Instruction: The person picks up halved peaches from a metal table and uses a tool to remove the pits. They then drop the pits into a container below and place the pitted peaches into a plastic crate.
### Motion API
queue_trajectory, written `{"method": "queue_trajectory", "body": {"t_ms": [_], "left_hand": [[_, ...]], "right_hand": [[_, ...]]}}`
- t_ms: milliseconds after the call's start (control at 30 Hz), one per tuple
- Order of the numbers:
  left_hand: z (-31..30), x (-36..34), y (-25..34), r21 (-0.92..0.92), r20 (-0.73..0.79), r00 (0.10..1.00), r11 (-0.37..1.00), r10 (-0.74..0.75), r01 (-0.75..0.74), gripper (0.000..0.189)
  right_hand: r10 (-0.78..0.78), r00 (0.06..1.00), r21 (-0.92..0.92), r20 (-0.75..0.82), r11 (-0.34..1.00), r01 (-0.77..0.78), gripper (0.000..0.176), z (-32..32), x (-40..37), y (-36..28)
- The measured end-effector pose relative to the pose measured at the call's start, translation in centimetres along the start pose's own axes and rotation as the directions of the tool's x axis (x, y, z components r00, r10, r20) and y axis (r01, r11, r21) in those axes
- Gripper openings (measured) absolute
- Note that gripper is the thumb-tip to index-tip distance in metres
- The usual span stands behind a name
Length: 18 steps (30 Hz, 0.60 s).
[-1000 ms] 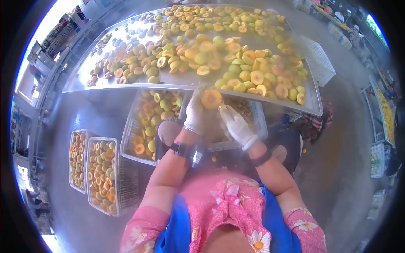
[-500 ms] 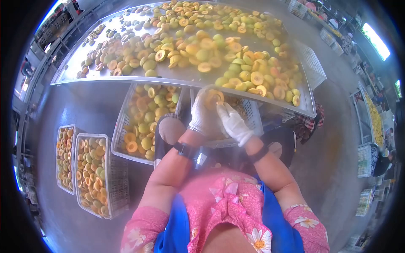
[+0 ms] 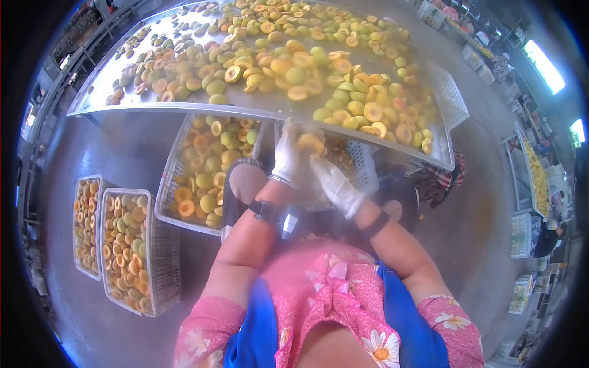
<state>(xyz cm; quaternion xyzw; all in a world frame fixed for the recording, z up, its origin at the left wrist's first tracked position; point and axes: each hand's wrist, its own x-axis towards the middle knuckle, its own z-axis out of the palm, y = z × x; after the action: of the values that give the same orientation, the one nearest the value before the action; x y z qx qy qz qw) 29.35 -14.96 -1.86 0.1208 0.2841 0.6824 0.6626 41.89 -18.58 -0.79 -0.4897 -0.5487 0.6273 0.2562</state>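
Note:
My left hand (image 3: 286, 158), in a white glove, is closed around the side of a cut apricot (image 3: 311, 145), its fingers pointing up near the table's front edge. My right hand (image 3: 337, 187), also gloved in white, comes from the lower right. Its fingers are pressed together, with the tips at the fruit's lower edge; whatever lies between them is hidden. Haze blurs this spot. Beneath both hands stands a white crate (image 3: 363, 165) with small brownish pieces in it. To its left is a crate (image 3: 164, 195) full of apricots, many of them halved.
Ahead, a metal table (image 3: 202, 112) carries heaps of whole and halved apricots (image 3: 362, 101). Two filled crates (image 3: 149, 245) stand on the floor at left. Another white crate (image 3: 453, 98) is by the table's right end. Checked cloth (image 3: 451, 178) hangs under the corner. Other people work far right.
The right hand has drawn slightly down and back from the cut apricot. The left hand's fingers now point more upward. The whole view has shifted slightly.

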Motion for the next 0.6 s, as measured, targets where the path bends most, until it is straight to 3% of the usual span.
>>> {"method": "queue_trajectory", "body": {"t_ms": [33, 67, 100, 200, 233, 333, 400, 467, 533, 600], "left_hand": [[0.1, -0.2, 0.0, -0.002, 0.001, 1.0, 1.0, -0.001, 0.001, 0.044], [0.1, -0.6, -0.1, 0.285, 0.004, 0.99, 0.949, 0.141, -0.137, 0.045], [0.3, -1.0, 0.0, 0.545, 0.051, 0.961, 0.799, 0.273, -0.256, 0.045], [1.1, -1.7, 0.6, 0.501, 0.041, 0.979, 0.843, 0.202, -0.195, 0.045], [0.2, -0.6, 0.5, 0.25, 0.08, 0.997, 0.967, 0.025, -0.045, 0.044], [0.1, -0.9, 0.8, 0.133, 0.131, 0.987, 0.988, -0.09, 0.073, 0.042], [0.3, -1.0, 0.4, 0.15, 0.142, 0.989, 0.989, -0.03, 0.009, 0.043], [0.4, -1.2, 0.0, 0.556, 0.206, 0.954, 0.776, 0.217, -0.297, 0.045], [0.6, -1.5, 0.2, 0.593, 0.178, 0.961, 0.756, 0.211, -0.276, 0.048], [0.2, -1.3, 0.8, 0.399, 0.179, 0.982, 0.917, -0.058, -0.018, 0.051]], "right_hand": [[-0.022, 1.0, 0.065, 0.021, 0.998, 0.02, 0.039, -0.1, 0.3, 0.6], [-0.046, 0.998, 0.131, 0.038, 0.991, 0.041, 0.039, -0.1, 0.4, 1.1], [-0.047, 0.998, 0.132, 0.032, 0.99, 0.042, 0.039, -0.2, 0.3, 1.3], [0.011, 0.998, 0.23, 0.063, 0.973, -0.025, 0.04, -0.5, 0.2, 1.4], [0.012, 0.993, 0.235, 0.116, 0.971, -0.039, 0.039, -0.6, 0.0, 1.4], [0.015, 0.98, 0.235, 0.197, 0.97, -0.062, 0.04, -1.4, -0.5, 0.9], [0.013, 0.975, 0.231, 0.223, 0.971, -0.066, 0.04, -1.2, -0.8, 0.8], [-0.081, 0.995, 0.084, 0.064, 0.994, 0.075, 0.041, -0.5, -1.2, 0.8], [-0.058, 0.996, 0.136, 0.07, 0.989, 0.048, 0.041, -0.6, -1.5, 1.0], [0.052, 0.983, 0.261, 0.174, 0.96, -0.097, 0.041, -0.6, -1.9, 0.7]]}}
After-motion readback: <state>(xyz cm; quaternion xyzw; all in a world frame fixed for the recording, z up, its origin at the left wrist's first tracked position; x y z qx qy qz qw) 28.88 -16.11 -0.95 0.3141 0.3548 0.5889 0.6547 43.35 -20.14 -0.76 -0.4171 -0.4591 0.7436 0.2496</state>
